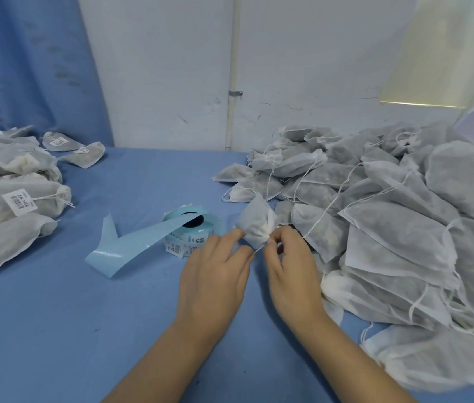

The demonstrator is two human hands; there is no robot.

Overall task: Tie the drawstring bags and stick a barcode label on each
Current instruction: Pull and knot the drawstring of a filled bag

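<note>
Head view, worktable covered in blue cloth (84,330).

- Both hands are at centre, raised just off the cloth, working one small white drawstring bag (254,219). The bag is in the air between the fingertips, neck gathered and pointing down toward the person, body fanned out above.
- Left hand (215,274): back of hand to the camera, thumb and forefinger pinched onto the bag at its gathered neck. Other fingers are loosely curled.
- Right hand (291,266): fingers curled in, tips pinching the drawstring (259,250) just beside the neck. A short length of white string shows taut between the two hands.
- Barcode label roll (192,228) lies flat on the cloth just left of the hands, printed labels showing at its lower edge. A long strip of pale blue backing paper (131,245) trails off it to the left and curls up at the end.
- Right side: a big heap of unlabelled bags (390,213), loose strings running all over it, reaching to the table's near edge.
- Left side: a smaller pile of labelled bags (11,184); a white barcode label (20,202) is plain on one and two more show farther back.
- Behind: white wall with a vertical pipe (232,82), blue curtain (26,68) at left.
</note>
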